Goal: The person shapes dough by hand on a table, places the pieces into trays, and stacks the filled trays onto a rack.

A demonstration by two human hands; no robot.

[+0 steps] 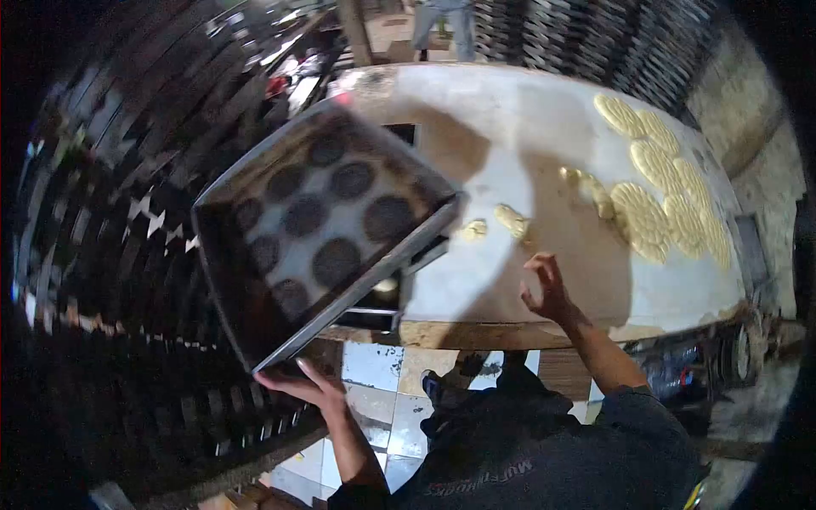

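Note:
A deep, square metal baking tray [365, 200] is held tilted on the left, its inside facing me. Dark round patches mark its pale bottom. My left hand [310, 391] grips the tray's lower corner, thumb by the rim and fingers along the outside. Over the near part of the table hovers my right hand [548, 289], fingers curled but apart from the thumb, with nothing in it. Small dough pieces [512, 221] lie just beyond this hand. Further right sit several flat, ridged dough rounds [639, 219], close together or overlapping.
A pale worktable [459, 297] with a worn wooden edge spans the middle. Part of another dark metal tray [370, 319] shows beneath the tilted one. Stacked dark racks [586, 38] stand behind, and a person's legs [459, 25] are beyond the table.

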